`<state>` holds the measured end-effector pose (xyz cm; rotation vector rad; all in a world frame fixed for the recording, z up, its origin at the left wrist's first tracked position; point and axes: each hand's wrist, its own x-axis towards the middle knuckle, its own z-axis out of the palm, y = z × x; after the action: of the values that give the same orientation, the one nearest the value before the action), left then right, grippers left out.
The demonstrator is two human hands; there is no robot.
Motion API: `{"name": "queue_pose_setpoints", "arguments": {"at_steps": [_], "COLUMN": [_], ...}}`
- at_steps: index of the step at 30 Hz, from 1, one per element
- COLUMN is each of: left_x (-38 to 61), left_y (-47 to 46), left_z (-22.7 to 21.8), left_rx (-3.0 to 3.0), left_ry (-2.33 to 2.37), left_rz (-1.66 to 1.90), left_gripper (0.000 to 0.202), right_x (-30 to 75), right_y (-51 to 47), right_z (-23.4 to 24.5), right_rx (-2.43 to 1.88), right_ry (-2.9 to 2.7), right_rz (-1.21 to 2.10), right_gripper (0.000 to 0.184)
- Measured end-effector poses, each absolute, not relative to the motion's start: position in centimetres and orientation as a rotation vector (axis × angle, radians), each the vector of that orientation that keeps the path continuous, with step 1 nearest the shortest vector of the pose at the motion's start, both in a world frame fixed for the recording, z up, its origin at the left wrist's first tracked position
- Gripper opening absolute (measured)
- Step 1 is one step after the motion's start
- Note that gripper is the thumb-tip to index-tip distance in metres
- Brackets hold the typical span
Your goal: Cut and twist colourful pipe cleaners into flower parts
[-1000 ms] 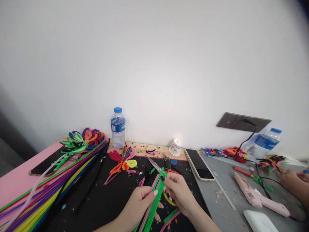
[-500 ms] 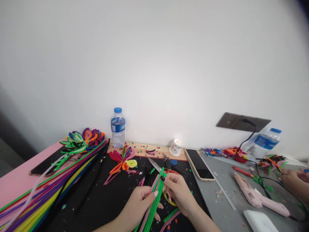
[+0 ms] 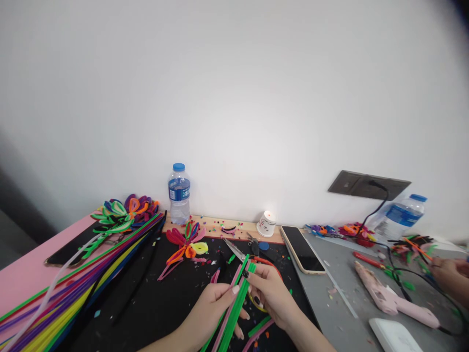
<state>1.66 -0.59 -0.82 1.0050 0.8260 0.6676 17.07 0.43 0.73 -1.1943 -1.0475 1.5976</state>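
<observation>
A bundle of green and pink pipe cleaners [image 3: 233, 314] slants up between my two hands over the black mat. My left hand [image 3: 210, 307] grips it lower down, thumb on top and fingertips showing beyond the stems. Near the upper ends, my right hand [image 3: 270, 292] pinches the green stems between thumb and fingers. Just behind the tips lie scissors [image 3: 235, 249], their blades pointing away to the left. Shorter green and pink pieces [image 3: 259, 328] rest under my right wrist. To the left lies a multicoloured pipe-cleaner flower [image 3: 187, 244].
Long loose pipe cleaners [image 3: 84, 283] and a looped flower pile [image 3: 124, 212] fill the left side. A water bottle [image 3: 179, 195], paper cup [image 3: 266, 224] and phone [image 3: 303, 249] stand or lie behind. At right are a pink glue gun [image 3: 394, 296], its cord, and another person's hand [image 3: 450, 276].
My right thumb and fingers have shifted slightly on the upper ends of the green stems. My left hand has moved little. The other person's hand at right has moved a bit.
</observation>
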Motion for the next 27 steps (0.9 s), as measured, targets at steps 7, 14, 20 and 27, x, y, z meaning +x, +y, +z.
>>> {"name": "queue_pose_setpoints", "arguments": {"at_steps": [7, 14, 20, 27], "left_x": [1.67, 1.62, 1.69, 1.59], "left_y": [-0.73, -0.57, -0.57, -0.67], "left_z": [-1.15, -1.03, -1.28, -1.00], "left_rx": [0.995, 0.999, 0.984, 0.963], "left_ry": [0.814, 0.802, 0.791, 0.782], "left_rz": [0.672, 0.655, 0.655, 0.659], "left_gripper": [0.048, 0.046, 0.045, 0.043], "right_x": [17.06, 17.01, 17.03, 17.39], "right_y": [0.46, 0.46, 0.39, 0.57], "right_z": [0.76, 0.68, 0.63, 0.26], "right_rx": [-1.182, -1.187, -1.165, -1.158], "right_ry": [-1.037, -1.039, -1.052, -1.040], "right_rz": [1.609, 1.626, 1.617, 1.589], "right_gripper": [0.030, 0.028, 0.026, 0.025]}}
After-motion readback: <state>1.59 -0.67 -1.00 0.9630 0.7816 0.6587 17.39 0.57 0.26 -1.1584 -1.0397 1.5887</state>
